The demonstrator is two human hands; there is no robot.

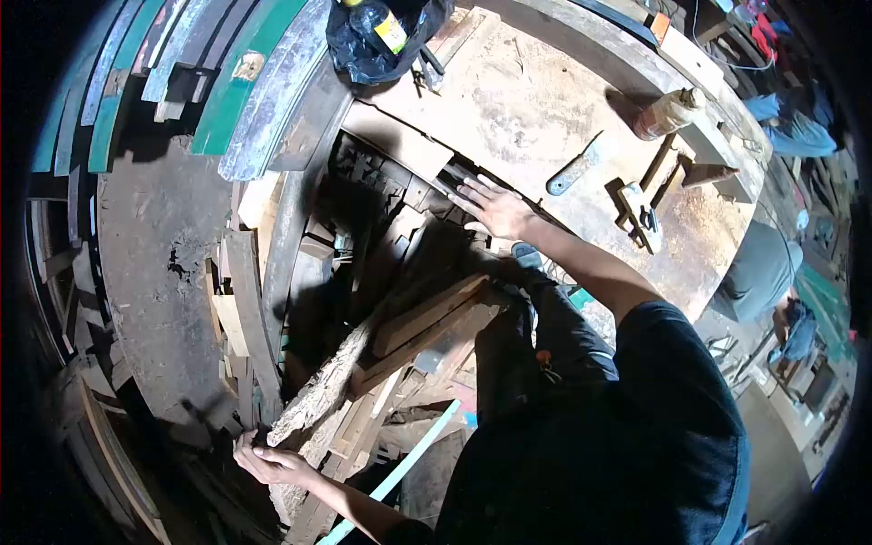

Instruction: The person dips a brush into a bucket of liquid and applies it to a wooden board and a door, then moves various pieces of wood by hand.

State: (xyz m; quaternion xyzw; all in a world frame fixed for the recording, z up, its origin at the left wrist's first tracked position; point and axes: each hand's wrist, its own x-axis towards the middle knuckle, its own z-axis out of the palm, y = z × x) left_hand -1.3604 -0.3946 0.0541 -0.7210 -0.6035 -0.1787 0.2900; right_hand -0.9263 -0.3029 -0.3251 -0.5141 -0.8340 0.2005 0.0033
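Note:
My right hand (495, 207) lies flat with its fingers spread at the near edge of the wooden workbench (509, 100), nothing in its grasp. At the lower left, my left hand (271, 463) has its fingers curled together, close to the end of a rough, pale, weathered plank (322, 381). Whatever those fingers hold, if anything, is hidden. Against that plank lean smoother brown boards (427, 327), slanting up toward my legs. A putty knife (574, 168) rests on the bench, beyond my right hand.
A wooden hand plane (640, 213) and a plastic bottle (670, 113) are on the bench. A black bag (363, 54) with a yellow-labelled bottle sits at its far corner. Green-painted boards (241, 82) are stacked upper left. Timber offcuts fill the gap. Another person (799, 132) shows at the right.

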